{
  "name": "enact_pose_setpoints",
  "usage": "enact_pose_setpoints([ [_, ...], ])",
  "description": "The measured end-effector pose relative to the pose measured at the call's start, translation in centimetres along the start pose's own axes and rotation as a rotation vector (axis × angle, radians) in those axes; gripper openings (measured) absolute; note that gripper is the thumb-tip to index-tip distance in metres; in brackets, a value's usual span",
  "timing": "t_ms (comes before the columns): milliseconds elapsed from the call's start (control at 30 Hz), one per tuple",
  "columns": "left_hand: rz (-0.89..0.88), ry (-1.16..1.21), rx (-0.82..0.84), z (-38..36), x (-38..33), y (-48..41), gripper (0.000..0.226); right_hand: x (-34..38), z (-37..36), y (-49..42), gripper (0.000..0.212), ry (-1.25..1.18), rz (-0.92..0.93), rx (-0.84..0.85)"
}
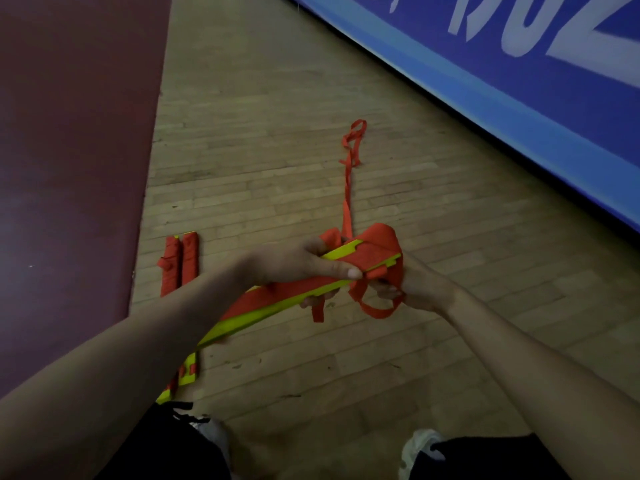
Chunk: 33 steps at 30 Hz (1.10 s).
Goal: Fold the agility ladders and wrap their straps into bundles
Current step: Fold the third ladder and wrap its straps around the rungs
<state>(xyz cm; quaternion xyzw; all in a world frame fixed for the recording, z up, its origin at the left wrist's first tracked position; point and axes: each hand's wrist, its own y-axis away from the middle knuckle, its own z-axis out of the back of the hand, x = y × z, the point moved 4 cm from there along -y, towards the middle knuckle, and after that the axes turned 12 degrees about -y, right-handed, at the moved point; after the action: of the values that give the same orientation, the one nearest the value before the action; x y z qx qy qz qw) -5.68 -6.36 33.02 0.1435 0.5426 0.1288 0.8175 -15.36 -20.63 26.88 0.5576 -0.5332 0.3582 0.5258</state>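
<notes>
My left hand [298,268] grips a stack of yellow ladder rungs [277,306], held slanting above the floor, thumb laid along the top. Red strap [377,245] is wound round the stack's far end. My right hand [412,289] sits just right of that end and pinches a loop of the red strap [377,310] hanging below. The strap's loose tail [348,188] trails away across the floor to a tangled end [355,136]. Two wrapped red bundles [180,263] lie side by side on the floor to the left.
Another yellow rung piece with red strap [187,370] lies on the wooden floor [277,133] near my left knee. A dark red mat [69,168] covers the left side. A blue banner [519,64] runs along the upper right. My shoes [419,448] show at the bottom.
</notes>
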Motion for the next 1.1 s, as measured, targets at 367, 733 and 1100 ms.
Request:
enact_pose_setpoints([
  [367, 0.047, -0.018, -0.099, 0.1, 0.3, -1.0, 0.05, -0.3, 0.3, -0.3, 0.014, 0.14, -0.012, -0.301],
  [733, 0.178, -0.162, -0.37, 2.0, 1.9, -1.2, 0.048, 4.9, 0.7, 1.9, 0.02, 0.207, 0.224, -0.225],
  [1100, -0.023, 0.145, -0.037, 1.7, 0.3, 0.5, 0.05, 2.9, -1.7, 1.2, 0.009, -0.087, 0.186, -0.072],
])
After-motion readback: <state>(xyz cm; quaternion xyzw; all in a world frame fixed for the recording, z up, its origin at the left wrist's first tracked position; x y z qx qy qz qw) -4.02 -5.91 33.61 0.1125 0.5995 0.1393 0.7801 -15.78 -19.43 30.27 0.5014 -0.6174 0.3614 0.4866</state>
